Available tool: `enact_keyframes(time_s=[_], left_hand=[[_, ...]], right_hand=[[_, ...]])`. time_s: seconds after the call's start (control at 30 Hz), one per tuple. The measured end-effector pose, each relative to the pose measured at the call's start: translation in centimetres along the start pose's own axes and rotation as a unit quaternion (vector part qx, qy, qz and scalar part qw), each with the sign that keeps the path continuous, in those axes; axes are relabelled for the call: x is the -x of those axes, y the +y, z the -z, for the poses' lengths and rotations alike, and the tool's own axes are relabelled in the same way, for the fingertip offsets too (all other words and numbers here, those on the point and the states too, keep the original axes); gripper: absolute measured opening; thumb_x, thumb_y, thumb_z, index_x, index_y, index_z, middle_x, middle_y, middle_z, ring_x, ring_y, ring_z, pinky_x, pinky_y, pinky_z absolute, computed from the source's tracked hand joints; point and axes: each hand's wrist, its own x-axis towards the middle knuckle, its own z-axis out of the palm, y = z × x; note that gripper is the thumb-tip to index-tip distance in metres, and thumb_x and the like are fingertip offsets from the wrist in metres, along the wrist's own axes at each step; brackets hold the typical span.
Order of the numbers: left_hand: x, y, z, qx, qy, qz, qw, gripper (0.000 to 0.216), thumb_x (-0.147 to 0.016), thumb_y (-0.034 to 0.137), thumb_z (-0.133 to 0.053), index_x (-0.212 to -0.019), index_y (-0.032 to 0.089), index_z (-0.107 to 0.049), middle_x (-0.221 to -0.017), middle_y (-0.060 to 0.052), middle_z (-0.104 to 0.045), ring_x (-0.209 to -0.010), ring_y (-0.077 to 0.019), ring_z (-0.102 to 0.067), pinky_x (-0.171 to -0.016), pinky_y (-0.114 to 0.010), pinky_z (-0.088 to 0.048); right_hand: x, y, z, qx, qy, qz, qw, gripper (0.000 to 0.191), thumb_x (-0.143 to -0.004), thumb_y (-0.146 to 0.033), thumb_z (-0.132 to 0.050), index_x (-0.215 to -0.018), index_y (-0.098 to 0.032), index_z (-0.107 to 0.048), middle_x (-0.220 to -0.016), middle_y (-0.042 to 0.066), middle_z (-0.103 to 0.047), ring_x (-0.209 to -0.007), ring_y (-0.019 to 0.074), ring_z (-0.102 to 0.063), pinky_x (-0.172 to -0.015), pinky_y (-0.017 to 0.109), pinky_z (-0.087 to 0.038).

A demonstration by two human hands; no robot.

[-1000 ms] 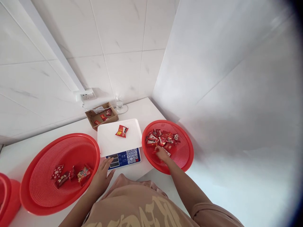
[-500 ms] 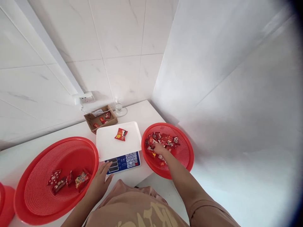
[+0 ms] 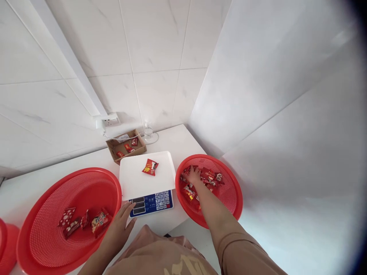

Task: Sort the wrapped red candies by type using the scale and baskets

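Observation:
A white electronic scale (image 3: 134, 183) with a blue keypad stands in the middle of the white counter, and one red snack packet (image 3: 150, 167) lies on its pan. My right hand (image 3: 192, 175) reaches into the red basket on the right (image 3: 229, 198), fingers spread flat over the pile of red packets (image 3: 210, 177) inside. My left hand (image 3: 120, 225) rests open on the counter at the scale's front left corner, beside the big red basket on the left (image 3: 43, 248), which holds several packets (image 3: 83, 220).
A small cardboard box (image 3: 126, 145) with a few packets sits behind the scale by the wall socket (image 3: 107, 121). A glass (image 3: 148, 131) stands next to it. Part of another red container (image 3: 7, 244) shows at the far left edge.
My right hand has moved from the near side of the right basket to its far left part, over the packets. The left hand stays by the scale's corner. The view shifted slightly.

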Motion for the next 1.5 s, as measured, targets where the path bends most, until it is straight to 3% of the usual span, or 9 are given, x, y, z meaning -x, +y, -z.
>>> enact_keyframes(time_s=[0.2, 0.37, 0.6, 0.67, 0.8, 0.87, 1.23, 1.37, 1.5], left_hand=[[-0.2, -0.5, 0.1, 0.007, -0.006, 0.018, 1.000, 0.040, -0.086, 0.033, -0.044, -0.121, 0.021, -0.057, -0.130, -0.010, -0.058, -0.123, -0.0254, -0.052, -0.101, -0.044, -0.045], [-0.7, -0.2, 0.1, 0.006, -0.015, 0.010, 1.000, 0.040, -0.085, 0.033, -0.045, -0.121, 0.021, -0.058, -0.129, -0.010, -0.059, -0.123, -0.0261, -0.051, -0.100, -0.044, -0.045], [-0.7, 0.0, -0.1, 0.000, -0.015, -0.010, 1.000, 0.040, -0.086, 0.031, -0.043, -0.122, 0.021, -0.056, -0.129, -0.010, -0.058, -0.123, -0.0253, -0.051, -0.099, -0.045, -0.046], [-0.5, -0.1, -0.2, 0.000, -0.013, -0.014, 1.000, 0.040, -0.086, 0.031, -0.044, -0.123, 0.022, -0.056, -0.130, -0.009, -0.058, -0.123, -0.0247, -0.051, -0.099, -0.044, -0.046], [-0.3, -0.1, -0.1, -0.004, -0.012, -0.018, 1.000, 0.039, -0.086, 0.030, -0.044, -0.122, 0.021, -0.056, -0.129, -0.010, -0.058, -0.120, -0.0249, -0.054, -0.097, -0.044, -0.048], [-0.2, 0.0, 0.0, -0.008, -0.016, -0.020, 1.000, 0.039, -0.086, 0.030, -0.043, -0.122, 0.021, -0.056, -0.128, -0.010, -0.059, -0.120, -0.0248, -0.054, -0.097, -0.043, -0.048], [0.3, 0.3, 0.2, 0.005, -0.037, -0.014, 0.999, 0.040, -0.087, 0.031, -0.042, -0.123, 0.020, -0.055, -0.128, -0.010, -0.059, -0.119, -0.0233, -0.055, -0.099, -0.043, -0.047], [0.2, 1.0, 0.7, 0.003, -0.053, -0.004, 0.999, 0.041, -0.086, 0.030, -0.043, -0.123, 0.020, -0.055, -0.130, -0.010, -0.058, -0.121, -0.0235, -0.053, -0.099, -0.043, -0.046], [0.2, 1.9, 1.4, -0.003, -0.078, 0.003, 0.997, 0.043, -0.087, 0.030, -0.040, -0.125, 0.016, -0.054, -0.131, -0.012, -0.057, -0.121, -0.0225, -0.053, -0.100, -0.040, -0.045]], right_hand=[[2.1, 1.1, -1.1, 0.040, 0.062, 0.051, 0.996, 0.053, -0.081, -0.031, -0.058, -0.131, -0.019, -0.046, -0.146, 0.016, -0.032, -0.128, 0.0374, -0.032, -0.100, 0.049, -0.029], [1.8, 3.3, 0.2, -0.204, 0.057, 0.021, 0.977, 0.031, -0.072, -0.017, -0.061, -0.104, -0.017, -0.062, -0.122, 0.013, -0.055, -0.113, 0.0287, -0.050, -0.099, 0.037, -0.033], [2.0, 5.3, 1.6, -0.375, 0.029, -0.013, 0.927, 0.013, -0.075, -0.033, -0.057, -0.082, -0.022, -0.054, -0.079, 0.002, -0.066, -0.075, 0.0199, -0.064, -0.070, 0.033, -0.052], [2.5, 5.6, 2.0, -0.459, 0.017, -0.028, 0.888, 0.016, -0.073, -0.034, -0.061, -0.082, -0.023, -0.051, -0.075, 0.000, -0.066, -0.069, 0.0188, -0.065, -0.063, 0.032, -0.054], [3.6, 6.0, 3.1, -0.648, -0.022, -0.078, 0.757, 0.026, -0.064, -0.026, -0.070, -0.082, -0.025, -0.051, -0.072, -0.002, -0.066, -0.067, 0.0183, -0.067, -0.063, 0.032, -0.056], [4.1, 6.1, 3.7, -0.671, -0.032, -0.079, 0.736, 0.028, -0.063, -0.023, -0.070, -0.086, -0.026, -0.053, -0.075, -0.002, -0.067, -0.070, 0.0189, -0.068, -0.065, 0.033, -0.057], [5.9, 5.4, 5.9, -0.671, -0.012, -0.027, 0.741, 0.030, -0.061, -0.022, -0.067, -0.088, -0.028, -0.056, -0.083, -0.003, -0.067, -0.075, 0.0179, -0.066, -0.058, 0.029, -0.055], [7.2, 2.2, 6.6, -0.655, -0.081, 0.034, 0.751, 0.031, -0.063, -0.024, -0.069, -0.092, -0.027, -0.059, -0.091, -0.003, -0.067, -0.081, 0.0153, -0.065, -0.069, 0.027, -0.054], [8.2, -3.2, 5.5, -0.556, -0.172, 0.102, 0.807, 0.035, -0.066, -0.024, -0.067, -0.100, -0.025, -0.059, -0.093, 0.001, -0.066, -0.076, 0.0162, -0.065, -0.068, 0.030, -0.053]])
